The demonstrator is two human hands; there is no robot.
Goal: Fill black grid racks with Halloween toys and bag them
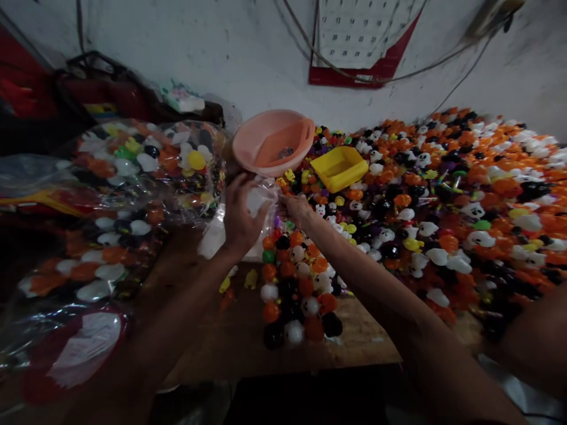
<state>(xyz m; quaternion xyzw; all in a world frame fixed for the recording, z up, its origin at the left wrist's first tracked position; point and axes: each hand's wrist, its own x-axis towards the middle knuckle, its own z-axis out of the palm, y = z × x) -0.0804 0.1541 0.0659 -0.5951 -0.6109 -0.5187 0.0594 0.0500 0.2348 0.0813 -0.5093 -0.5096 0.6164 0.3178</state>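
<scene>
A clear plastic bag (266, 198) is between my two hands over the wooden table. My left hand (243, 217) curves around the bag's left side, thumb on the near side and fingers towards the back. On the right, my right hand (296, 210) is closed with its fingertips at the bag's edge; the exact grip is partly hidden. Beneath the left hand lies a stack of flat clear bags (214, 235). Rows of small round toys (290, 289), orange, black and white, lie in front of the hands. A few little yellow figures (250, 278) sit left of these rows.
A large heap of Halloween toys (443, 206) covers the right side. Behind the hands stand a pink basin (248, 144) and a yellow scoop-like tray (339, 170). Large filled plastic bags (146, 165) crowd the left, above a red stool (39, 372). Another person's arm (531, 342) shows at right.
</scene>
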